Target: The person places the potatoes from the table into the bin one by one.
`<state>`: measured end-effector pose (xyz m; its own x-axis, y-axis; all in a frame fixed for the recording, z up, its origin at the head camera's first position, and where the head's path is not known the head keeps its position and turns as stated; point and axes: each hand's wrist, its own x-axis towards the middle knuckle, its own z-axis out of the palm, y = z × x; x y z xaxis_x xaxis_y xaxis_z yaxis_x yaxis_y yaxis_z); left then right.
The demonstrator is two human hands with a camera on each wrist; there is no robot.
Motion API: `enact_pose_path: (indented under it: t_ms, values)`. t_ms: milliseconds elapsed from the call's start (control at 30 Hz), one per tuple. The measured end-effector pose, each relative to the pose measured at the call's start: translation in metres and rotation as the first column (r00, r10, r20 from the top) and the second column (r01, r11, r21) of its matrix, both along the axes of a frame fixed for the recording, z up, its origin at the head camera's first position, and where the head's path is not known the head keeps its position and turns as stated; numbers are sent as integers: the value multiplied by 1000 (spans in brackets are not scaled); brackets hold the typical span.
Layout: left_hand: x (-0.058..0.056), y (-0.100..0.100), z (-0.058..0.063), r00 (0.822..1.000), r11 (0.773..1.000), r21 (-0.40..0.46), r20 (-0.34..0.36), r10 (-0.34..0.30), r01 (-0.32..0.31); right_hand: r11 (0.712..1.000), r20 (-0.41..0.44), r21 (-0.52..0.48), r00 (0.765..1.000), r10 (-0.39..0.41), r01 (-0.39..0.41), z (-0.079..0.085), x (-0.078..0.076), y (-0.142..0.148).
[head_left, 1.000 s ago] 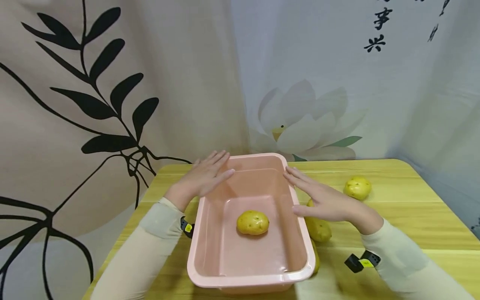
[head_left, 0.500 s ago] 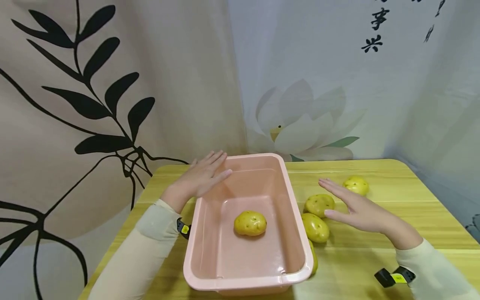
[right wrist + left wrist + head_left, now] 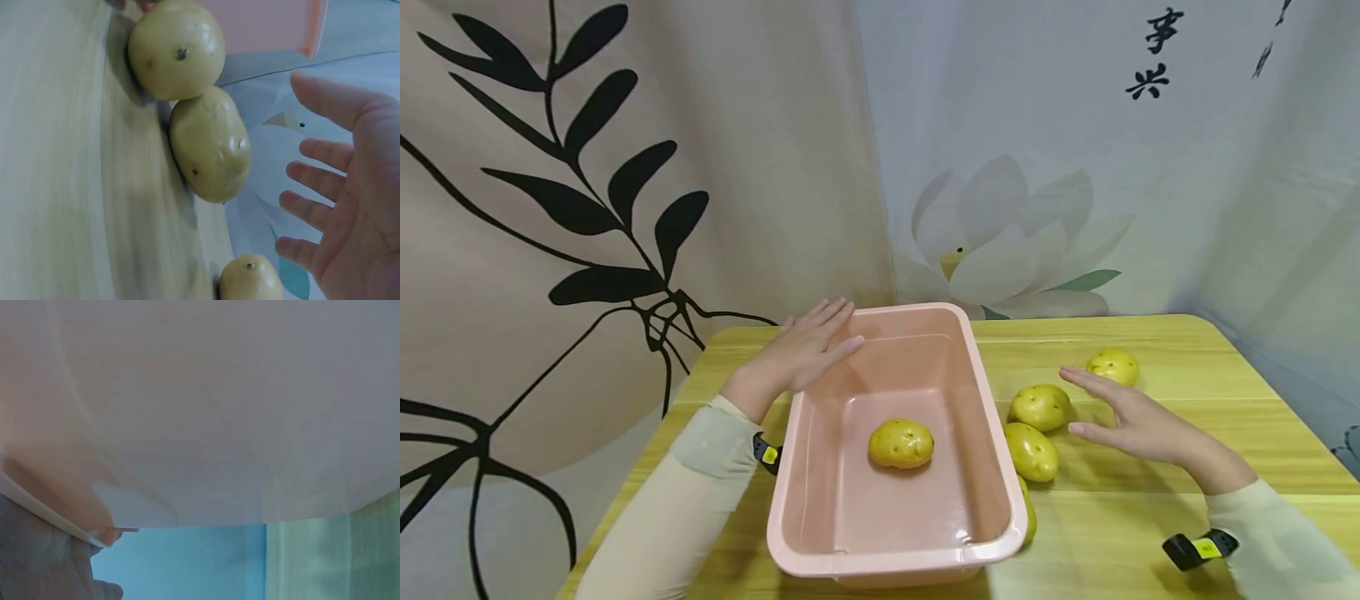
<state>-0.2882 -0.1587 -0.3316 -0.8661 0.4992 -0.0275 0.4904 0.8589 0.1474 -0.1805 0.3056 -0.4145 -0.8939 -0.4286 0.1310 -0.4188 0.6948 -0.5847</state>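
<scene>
A pink plastic basin (image 3: 891, 565) stands on the table with one yellow potato (image 3: 901, 443) on its bottom. My left hand (image 3: 793, 354) rests on the basin's far left rim, fingers straight; in the left wrist view the basin's outer wall (image 3: 206, 425) fills most of the picture. To the right of the basin my right hand (image 3: 1138, 421) is held in the air, fingers extended, holding nothing. Nearest to it are a potato (image 3: 1040, 407) and another potato (image 3: 1032, 452) beside the basin. In the right wrist view, the open palm (image 3: 362, 219) faces these potatoes.
A further potato (image 3: 1114, 366) lies near the back right of the wooden table (image 3: 1225, 400). One more potato (image 3: 1027, 510) is partly hidden by the basin's right side. A printed curtain (image 3: 790, 167) hangs behind the table's back edge.
My right hand has left the basin's right rim and moved right, uncovering the potatoes beside the basin. The left hand stays on the rim.
</scene>
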Motion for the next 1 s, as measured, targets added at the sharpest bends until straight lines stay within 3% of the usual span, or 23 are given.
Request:
enact_pose_path:
  t_ms: [167, 367, 733, 1000]
  values:
    - [1, -1, 1, 1000, 1000, 6, 5, 1, -1, 1000, -39, -14, 999, 12, -13, -6, -6, 1]
    - [1, -3, 0, 1000, 1000, 1, 9, 6, -6, 998, -75, 57, 996, 42, -38, -15, -18, 0]
    - [0, 0, -1, 1000, 1000, -2, 5, 3, -3, 985, -37, 155, 996, 77, -70, -18, -34, -6]
    - [2, 0, -1, 1000, 1000, 8, 2, 1, -1, 964, -26, 228, 989, 148, -138, -18, -43, -20]
